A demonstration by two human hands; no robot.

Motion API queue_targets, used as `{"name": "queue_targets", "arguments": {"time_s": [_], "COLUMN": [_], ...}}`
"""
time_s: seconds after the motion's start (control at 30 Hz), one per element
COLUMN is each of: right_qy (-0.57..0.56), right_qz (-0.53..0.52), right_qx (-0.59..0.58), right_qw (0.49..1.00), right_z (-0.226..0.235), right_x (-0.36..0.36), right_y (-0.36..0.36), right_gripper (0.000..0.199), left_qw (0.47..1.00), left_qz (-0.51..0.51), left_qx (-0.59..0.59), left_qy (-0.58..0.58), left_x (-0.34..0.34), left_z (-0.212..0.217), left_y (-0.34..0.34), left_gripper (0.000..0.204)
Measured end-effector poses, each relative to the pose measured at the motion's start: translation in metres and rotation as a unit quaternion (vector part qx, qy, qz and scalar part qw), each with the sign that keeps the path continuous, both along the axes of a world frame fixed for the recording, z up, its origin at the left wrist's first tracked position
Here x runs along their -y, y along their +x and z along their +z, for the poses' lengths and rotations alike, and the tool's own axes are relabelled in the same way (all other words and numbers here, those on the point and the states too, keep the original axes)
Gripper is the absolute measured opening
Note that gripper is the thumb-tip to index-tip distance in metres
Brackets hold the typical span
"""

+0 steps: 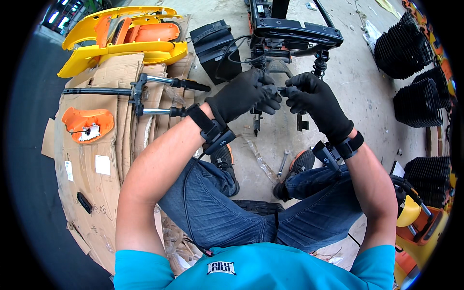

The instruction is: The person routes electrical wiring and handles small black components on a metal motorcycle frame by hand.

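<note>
My left hand (241, 94) and my right hand (316, 101), both in black gloves, meet in front of me with bent fingers. A small thin, dark rod-like piece (281, 89) spans the gap between the fingertips, pinched from both sides. Its exact kind is too small to make out. Just beyond the hands stands a black metal vehicle frame (297, 33), with a coil-spring shock absorber (320, 63) at its right. An open-end wrench (283, 162) lies on the floor between my shoes.
To the left, cardboard sheets (92, 186) carry a front fork (137, 94), an orange shell part (88, 124) and yellow body panels (123, 36). A black box (216, 50) with cables sits beside the frame. Stacked black baskets (403, 46) line the right side.
</note>
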State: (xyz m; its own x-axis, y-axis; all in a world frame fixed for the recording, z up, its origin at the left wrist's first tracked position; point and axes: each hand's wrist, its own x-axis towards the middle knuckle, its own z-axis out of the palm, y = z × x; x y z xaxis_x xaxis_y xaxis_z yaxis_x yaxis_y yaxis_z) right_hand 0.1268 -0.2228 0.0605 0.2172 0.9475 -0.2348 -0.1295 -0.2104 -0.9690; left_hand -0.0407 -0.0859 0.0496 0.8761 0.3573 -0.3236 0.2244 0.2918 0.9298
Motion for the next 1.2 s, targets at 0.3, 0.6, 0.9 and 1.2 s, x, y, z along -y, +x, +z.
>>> {"name": "queue_targets", "arguments": {"time_s": [0.3, 0.6, 0.9, 1.2], "right_qy": [0.008, 0.042, 0.125, 0.107], "right_qz": [0.009, 0.054, -0.013, 0.019], "right_qx": [0.032, 0.189, 0.288, 0.338], "right_qw": [0.999, 0.980, 0.949, 0.935], "right_z": [-0.010, 0.003, -0.002, -0.008], "right_x": [-0.001, 0.000, 0.004, 0.002], "right_y": [-0.003, -0.010, -0.023, -0.021], "right_gripper": [0.020, 0.019, 0.029, 0.029], "left_qw": [0.999, 0.997, 0.998, 0.994], "left_qz": [-0.013, -0.035, -0.047, -0.075], "left_qx": [-0.014, -0.022, -0.007, -0.037], "left_qy": [0.031, 0.066, 0.051, 0.070], "left_x": [0.000, -0.008, 0.001, -0.006], "left_z": [0.002, -0.005, 0.002, -0.008], "left_y": [-0.002, -0.007, -0.001, 0.000], "left_gripper": [0.023, 0.026, 0.026, 0.027]}}
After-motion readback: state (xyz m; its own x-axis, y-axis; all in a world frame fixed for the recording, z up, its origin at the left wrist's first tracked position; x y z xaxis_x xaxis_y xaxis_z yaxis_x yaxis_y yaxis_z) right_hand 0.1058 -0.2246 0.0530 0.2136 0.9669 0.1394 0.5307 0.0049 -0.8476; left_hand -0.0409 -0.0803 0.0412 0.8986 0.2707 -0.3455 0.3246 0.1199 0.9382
